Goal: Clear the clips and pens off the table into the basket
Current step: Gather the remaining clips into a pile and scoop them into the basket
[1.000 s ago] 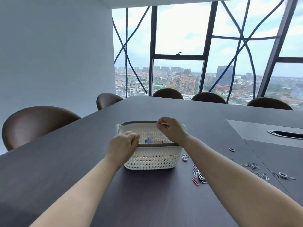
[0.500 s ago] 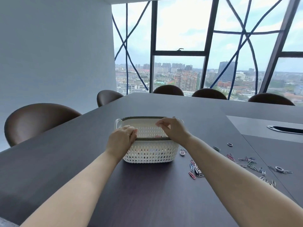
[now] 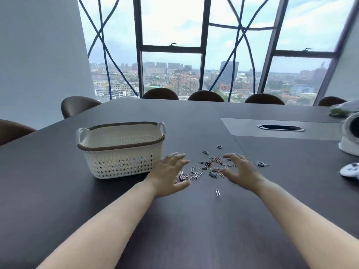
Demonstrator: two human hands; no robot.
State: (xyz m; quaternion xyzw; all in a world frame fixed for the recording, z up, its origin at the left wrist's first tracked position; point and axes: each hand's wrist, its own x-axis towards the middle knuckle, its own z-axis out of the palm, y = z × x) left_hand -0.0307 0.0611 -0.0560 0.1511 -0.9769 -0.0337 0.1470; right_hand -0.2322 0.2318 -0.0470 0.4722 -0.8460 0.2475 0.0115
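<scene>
A white lattice basket (image 3: 120,152) with a brown rim stands on the dark table (image 3: 58,191), left of centre. To its right lies a scatter of several coloured paper clips (image 3: 206,169), with one lone clip (image 3: 218,192) nearer to me. My left hand (image 3: 171,175) is spread flat at the left edge of the scatter, covering some clips. My right hand (image 3: 240,169) hovers with fingers apart at the scatter's right edge. Neither hand holds anything. No pens are visible.
A small ring (image 3: 219,146) lies beyond the clips. White objects (image 3: 349,136) and a white controller-like item (image 3: 349,169) sit at the right edge. A cable slot (image 3: 280,127) is set in the table's grey panel. Brown chairs (image 3: 77,105) line the left and far sides.
Both hands left the basket rim and came down to the clip scatter on its right, fingers spread. The view swung right, so the basket now sits left of centre.
</scene>
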